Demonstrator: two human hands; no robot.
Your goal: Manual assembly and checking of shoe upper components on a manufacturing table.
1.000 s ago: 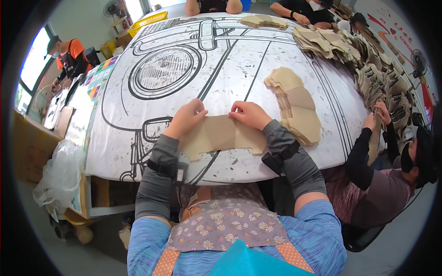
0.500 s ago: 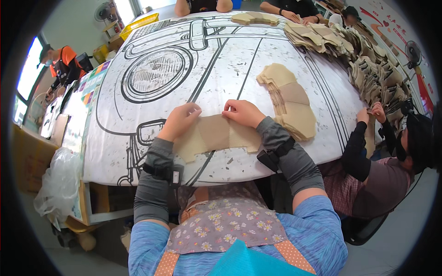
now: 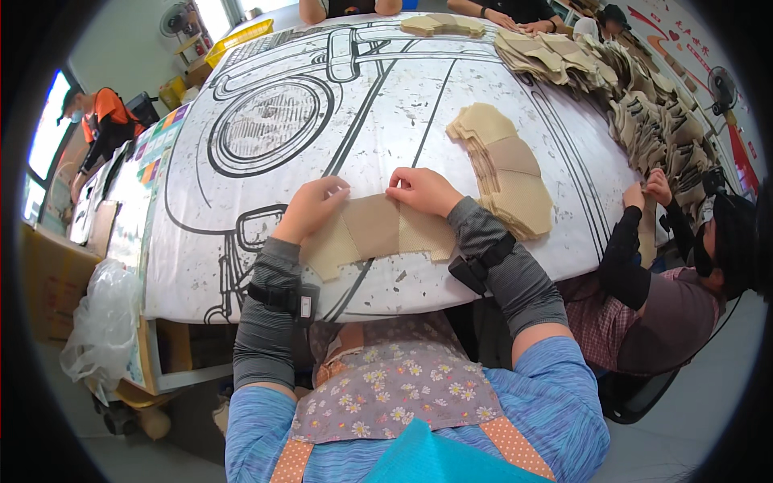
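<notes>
The right hand pinches the upper edge of a curved, two-tone beige fabric-like panel on the white, black-patterned tablecloth; the left hand curls at its upper left, whether gripping I cannot tell. A stack of similar beige panels lies to the right.

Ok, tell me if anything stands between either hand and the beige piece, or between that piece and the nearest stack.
Nothing visible separates hands and piece: the left hand and right hand are at the beige piece's far edge. In this view, the right grey sleeve crosses between piece and stack.
</notes>
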